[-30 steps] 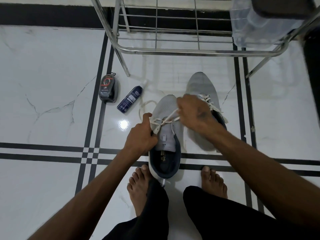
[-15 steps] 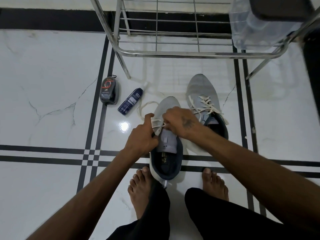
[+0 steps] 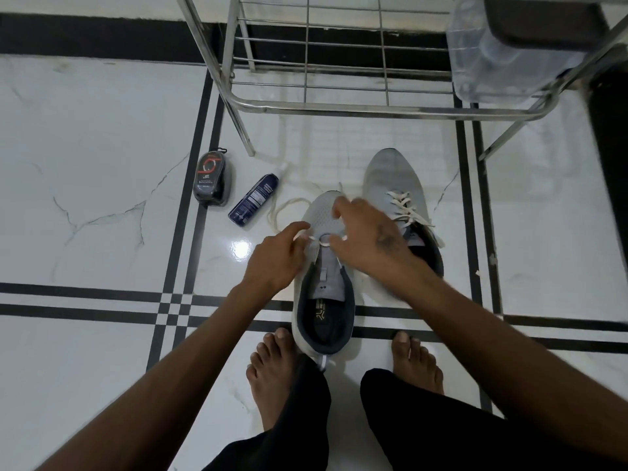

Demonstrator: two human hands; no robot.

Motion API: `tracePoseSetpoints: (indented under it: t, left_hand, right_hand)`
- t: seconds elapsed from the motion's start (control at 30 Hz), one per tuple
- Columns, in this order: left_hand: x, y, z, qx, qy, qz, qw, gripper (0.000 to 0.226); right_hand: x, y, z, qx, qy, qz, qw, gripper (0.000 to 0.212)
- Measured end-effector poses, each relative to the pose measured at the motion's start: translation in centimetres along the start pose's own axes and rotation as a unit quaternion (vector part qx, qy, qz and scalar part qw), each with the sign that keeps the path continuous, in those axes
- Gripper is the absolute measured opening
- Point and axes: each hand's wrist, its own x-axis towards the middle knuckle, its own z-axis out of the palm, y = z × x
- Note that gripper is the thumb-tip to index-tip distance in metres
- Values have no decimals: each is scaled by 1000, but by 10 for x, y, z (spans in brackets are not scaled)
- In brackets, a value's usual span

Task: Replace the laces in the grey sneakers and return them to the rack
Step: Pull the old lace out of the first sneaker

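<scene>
Rack (image 3: 373,108) stands far, with the laced right shoe (image 3: 394,185) just near it and the near shoe (image 3: 323,287) between the feet, both on the floor and not yet racked. Since a second ago the right hand (image 3: 370,239) has dropped from a raised pull to the near shoe's low eyelets. There it pinches the lace (image 3: 324,240) with curled fingers, and the left hand (image 3: 275,260) pinches the lace's other side: judged, one row drawn snug, most rows left.
</scene>
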Motion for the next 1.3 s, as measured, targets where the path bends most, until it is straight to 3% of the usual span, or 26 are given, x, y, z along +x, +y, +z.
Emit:
tracePoseSetpoints:
  t: [0.1,0.2,0.5,0.63,0.73,0.83,1.03,1.23,1.3]
  left_hand:
    - [12,0,3,103,4,32,994,23]
    - [21,-1,7,162,16,45,986,16]
    - [-8,-52,-34,107,138,-100,979,7]
    - [-20,-72,-54,189,128,-117,966,9]
    - [-15,-46,-36,250,129,-20,960,26]
    - [5,2,2,219,73,39,972,27]
    - [25,14,9,281,-19,8,959,18]
    - [-14,-48,-51,218,22,-129,967,15]
    - [-23,-52,-49,230,38,-106,967,16]
  right_hand:
    - [-4,-4,30,33,-99,32,994,44]
    - [-5,4,40,58,-88,56,993,38]
    - [-6,20,43,91,-86,80,989,50]
    - [-5,21,40,84,-85,72,990,38]
    - [-6,20,39,74,-97,65,990,29]
    - [-5,17,36,57,-102,57,992,17]
    - [-2,17,42,42,-93,68,992,5]
    - [-5,22,42,40,-101,64,992,9]
    - [-5,20,42,39,-110,62,991,6]
